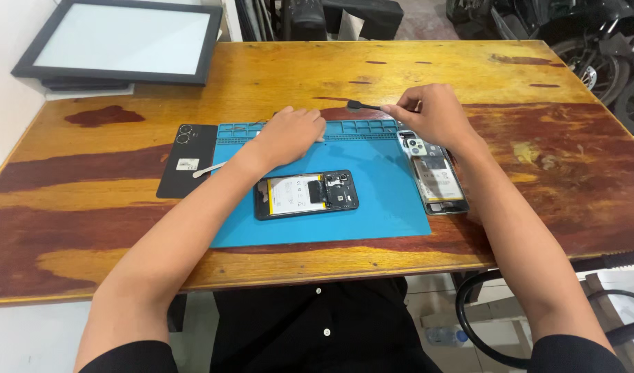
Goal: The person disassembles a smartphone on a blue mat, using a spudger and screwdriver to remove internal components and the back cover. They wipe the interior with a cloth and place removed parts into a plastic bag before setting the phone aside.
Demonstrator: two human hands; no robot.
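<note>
Right hand (434, 114) pinches a black spudger (364, 106), long axis horizontal, tip pointing toward the left hand (294, 131), which rests curled, empty, on the blue mat (372, 200).

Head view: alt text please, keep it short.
Two bare hands work over a blue mat on a wooden table: the right hand holds a black tool, the left hand rests above an opened phone. A second opened phone lies right, a back cover left.

The tabletop (469, 76) is golden yellow wood streaked with dark reddish-brown grain. A bright blue mat (379, 186) lies near its front edge. The opened phone (306, 194) is black with a white battery. The back cover (187, 160) is black.
</note>
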